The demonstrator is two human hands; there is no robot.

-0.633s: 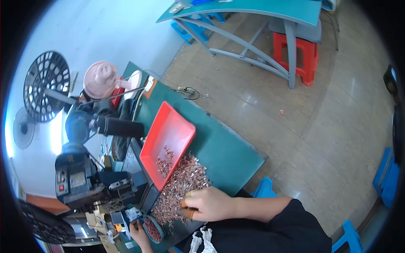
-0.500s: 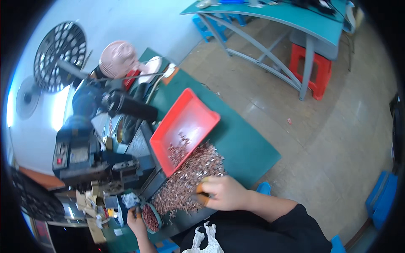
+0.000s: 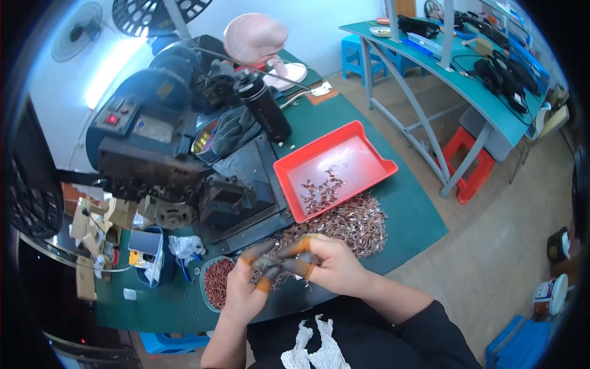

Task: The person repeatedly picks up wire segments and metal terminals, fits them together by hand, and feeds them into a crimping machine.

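Observation:
My left hand point(image 3: 244, 289) and my right hand point(image 3: 335, 265) meet fingertip to fingertip above the near edge of a pile of small reddish-brown and silvery metal pieces point(image 3: 359, 224). Both wear orange and dark grey finger covers. Thumb and fingers of each are closed toward one another; whatever they pinch is too small and blurred to name. Beside my left wrist sits a small rounded tub point(image 3: 205, 289) full of similar reddish pieces. Behind the pile, a red tray point(image 3: 344, 138) holds some scattered pieces at its near end.
A dark bench machine point(image 3: 153, 166) with a flat metal bed stands to the left on the green table point(image 3: 418, 215). A black bottle point(image 3: 264, 111) and a pink fan point(image 3: 255, 37) are behind. A blue bin point(image 3: 161, 270) and plastic bag point(image 3: 184, 247) lie further left.
My left hand has come from beside the small tub to meet my right hand over the pile. The whole view has shifted, with the table now appearing turned and further right.

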